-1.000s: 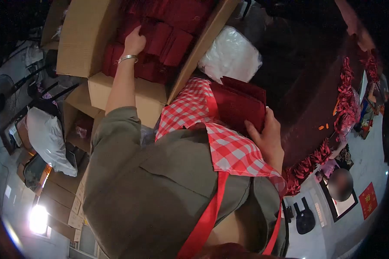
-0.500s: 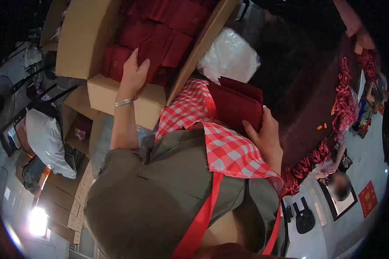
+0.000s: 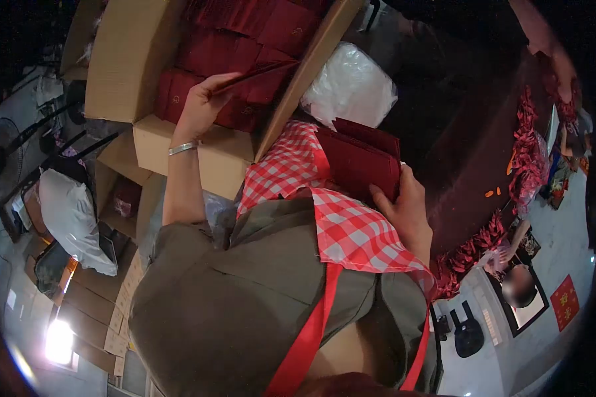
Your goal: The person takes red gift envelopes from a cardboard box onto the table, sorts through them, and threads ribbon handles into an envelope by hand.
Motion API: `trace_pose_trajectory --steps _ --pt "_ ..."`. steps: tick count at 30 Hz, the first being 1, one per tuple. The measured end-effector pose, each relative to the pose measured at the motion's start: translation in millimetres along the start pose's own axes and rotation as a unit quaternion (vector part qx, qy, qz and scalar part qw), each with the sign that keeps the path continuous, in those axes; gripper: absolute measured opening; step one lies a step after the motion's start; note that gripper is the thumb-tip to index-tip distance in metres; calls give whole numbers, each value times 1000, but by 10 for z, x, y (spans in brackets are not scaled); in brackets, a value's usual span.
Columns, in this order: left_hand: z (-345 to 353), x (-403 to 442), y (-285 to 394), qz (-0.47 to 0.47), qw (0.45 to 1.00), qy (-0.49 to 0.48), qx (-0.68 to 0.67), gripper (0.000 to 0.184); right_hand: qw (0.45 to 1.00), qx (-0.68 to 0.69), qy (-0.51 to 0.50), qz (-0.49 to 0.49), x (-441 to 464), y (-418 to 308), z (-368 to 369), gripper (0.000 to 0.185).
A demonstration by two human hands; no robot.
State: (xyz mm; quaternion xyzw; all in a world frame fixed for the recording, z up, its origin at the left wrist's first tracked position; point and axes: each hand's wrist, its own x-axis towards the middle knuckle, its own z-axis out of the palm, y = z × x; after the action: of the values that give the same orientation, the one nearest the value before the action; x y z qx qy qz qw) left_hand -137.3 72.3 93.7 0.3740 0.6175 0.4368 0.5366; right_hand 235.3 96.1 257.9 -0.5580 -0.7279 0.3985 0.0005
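At the upper left, my left hand (image 3: 204, 104), with a silver bangle at the wrist, is closed on the edge of a flat dark red packet (image 3: 266, 74). This packet is tilted, almost edge-on, above many similar packets (image 3: 208, 51) with small pale emblems, laid in rows inside an open cardboard box (image 3: 195, 153). My right hand (image 3: 407, 208) grips a small stack of dark red packets (image 3: 361, 162) in front of my chest, thumb on the near face. The stack fans apart slightly at its upper edge. Its fingers are mostly hidden behind the stack.
A clear plastic bundle (image 3: 351, 86) lies right of the box. A dark red table surface (image 3: 467, 192) carries piles of red pieces (image 3: 473, 248) along its edge. Other people's arms (image 3: 559, 69) show at the right. A fan (image 3: 3, 159) and a white sack (image 3: 73, 215) stand left.
The packet in my left hand has turned from facing me to nearly edge-on, and that hand has rotated with it. My right hand and its stack have barely moved.
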Motion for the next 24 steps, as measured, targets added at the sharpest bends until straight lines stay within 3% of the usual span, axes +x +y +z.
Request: trace_pose_trajectory --steps 1,2,4,8,10,12,13,14,16,19,24 --pt "3 0 3 99 992 6 76 20 1000 4 -2 4 0 -2 1 45" --pt "15 -8 20 99 992 6 77 20 1000 9 -5 7 -1 -2 4 44" --pt "45 -23 65 176 951 74 243 28 1000 10 -5 6 1 -3 7 44" --pt "64 -39 -98 204 917 112 324 37 1000 4 -6 1 13 19 14 43" --pt "185 -104 -134 105 819 241 511 46 1000 6 -10 6 20 3 4 43" --pt "257 -112 -331 26 818 197 539 46 1000 6 -15 10 27 -4 1 44" --pt "295 -165 -303 -49 833 89 543 45 1000 2 -11 7 24 -2 1 44" --pt "273 -164 -354 -50 834 89 543 45 1000 -3 -8 5 15 -2 1 43" --pt "143 -110 -520 -22 887 21 461 47 1000 2 -14 13 8 1 -4 43" --pt "-114 270 -578 67 875 92 472 50 1000 9 -20 16 22 2 3 43" --pt "-389 693 -933 -22 901 -28 432 69 1000 -11 -16 20 2 22 17 43"
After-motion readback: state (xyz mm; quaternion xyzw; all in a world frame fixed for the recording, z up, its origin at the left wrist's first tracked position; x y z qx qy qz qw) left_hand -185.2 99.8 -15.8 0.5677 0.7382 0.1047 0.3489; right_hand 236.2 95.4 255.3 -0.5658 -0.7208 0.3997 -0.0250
